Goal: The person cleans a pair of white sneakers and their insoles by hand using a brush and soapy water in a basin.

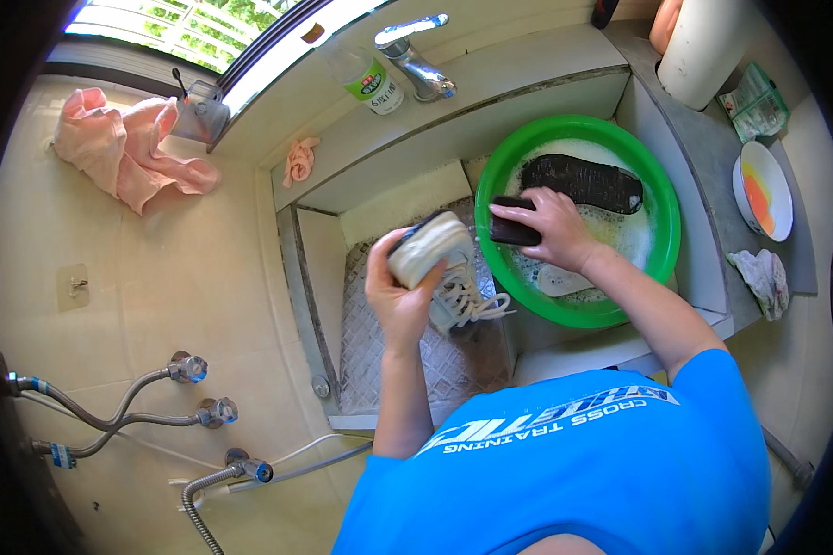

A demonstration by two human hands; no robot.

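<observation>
My left hand grips a white lace-up sneaker by its heel end, over the left part of the sink. Its loose laces hang towards the basin. In my right hand is a dark brown block that looks like a brush; no bristles show. That hand is above the left side of a green plastic basin of sudsy water. A black insole lies in the suds at the far side. A pale insole-shaped piece shows at the near side, partly under my forearm.
The tiled sink surrounds the basin. Behind it stand a chrome faucet and a clear bottle. A white bowl and a crumpled cloth rest on the right ledge. Valves with hoses project from the left wall.
</observation>
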